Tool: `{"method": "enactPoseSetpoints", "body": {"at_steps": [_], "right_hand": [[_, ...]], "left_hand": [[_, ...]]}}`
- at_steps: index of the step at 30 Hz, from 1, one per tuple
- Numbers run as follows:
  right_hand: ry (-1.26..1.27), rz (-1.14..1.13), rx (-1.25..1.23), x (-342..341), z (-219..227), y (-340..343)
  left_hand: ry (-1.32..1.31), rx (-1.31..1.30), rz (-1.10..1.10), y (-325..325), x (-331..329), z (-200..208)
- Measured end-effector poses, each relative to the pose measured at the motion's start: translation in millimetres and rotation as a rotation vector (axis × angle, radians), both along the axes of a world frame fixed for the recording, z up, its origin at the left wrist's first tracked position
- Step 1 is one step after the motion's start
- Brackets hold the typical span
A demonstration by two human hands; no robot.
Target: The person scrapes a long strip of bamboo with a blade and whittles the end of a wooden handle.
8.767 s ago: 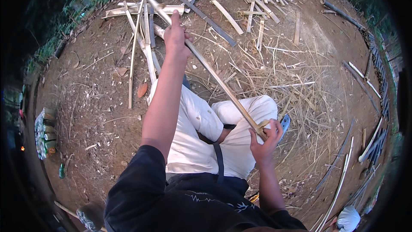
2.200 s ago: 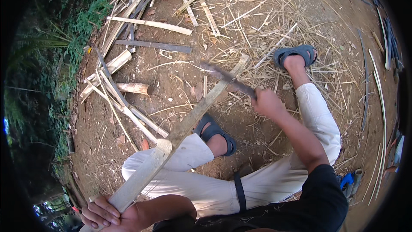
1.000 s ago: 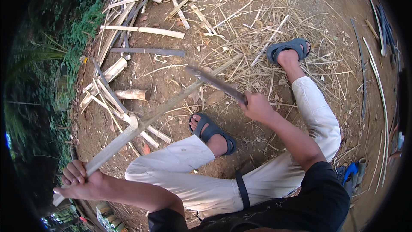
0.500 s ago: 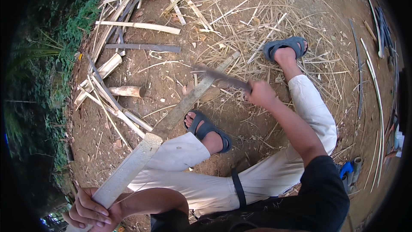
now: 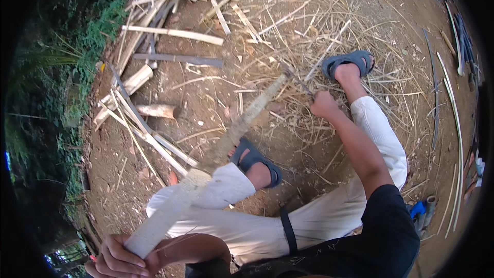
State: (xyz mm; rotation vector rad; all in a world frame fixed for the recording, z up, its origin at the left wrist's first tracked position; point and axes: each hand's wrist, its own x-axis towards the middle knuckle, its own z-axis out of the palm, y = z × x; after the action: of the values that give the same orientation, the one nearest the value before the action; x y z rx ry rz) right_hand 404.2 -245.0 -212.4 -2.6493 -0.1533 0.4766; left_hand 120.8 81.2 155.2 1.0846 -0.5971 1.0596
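My left hand (image 5: 126,258) is closed around the near end of a long bamboo slat (image 5: 167,210). The slat slants away from me across my left thigh, pale in its near half and darker, rougher and narrower in its far half. My right hand (image 5: 324,105) grips the handle of a machete, whose dark blade (image 5: 298,81) is blurred. That blade lies at the slat's far tip; whether it touches cannot be made out. Beneath the slat's far end is a litter of thin shavings (image 5: 293,46).
Split bamboo pieces (image 5: 175,33) are heaped at the far left, with a short round bamboo piece (image 5: 157,111) nearer. My sandalled feet (image 5: 257,167) stand on the dirt either side of the work. Long strips (image 5: 453,108) lie at the right, near short tubes (image 5: 429,208). Green plants line the left.
My right hand has moved slightly away and to the right. The machete blade has gone from across the slat's far half to its far tip. My left hand keeps its hold.
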Motion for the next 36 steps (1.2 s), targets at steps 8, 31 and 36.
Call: {"method": "enactPoseSetpoints", "body": {"at_steps": [8,31,36], "right_hand": [[-0.048,0.102,0.102,-58.1,38.7,41.8],[-0.097,0.113,0.177,-114.6,73.2,11.4],[-0.227,0.075,0.314,-133.5,69.4,5.1]], "left_hand": [[0.053,-0.109,0.181,13.4,-11.8,-12.2],[-0.112,-0.364,0.052,-2.7,-27.3,35.4],[-0.203,-0.420,-0.044,-9.6,-28.1,38.6]]}}
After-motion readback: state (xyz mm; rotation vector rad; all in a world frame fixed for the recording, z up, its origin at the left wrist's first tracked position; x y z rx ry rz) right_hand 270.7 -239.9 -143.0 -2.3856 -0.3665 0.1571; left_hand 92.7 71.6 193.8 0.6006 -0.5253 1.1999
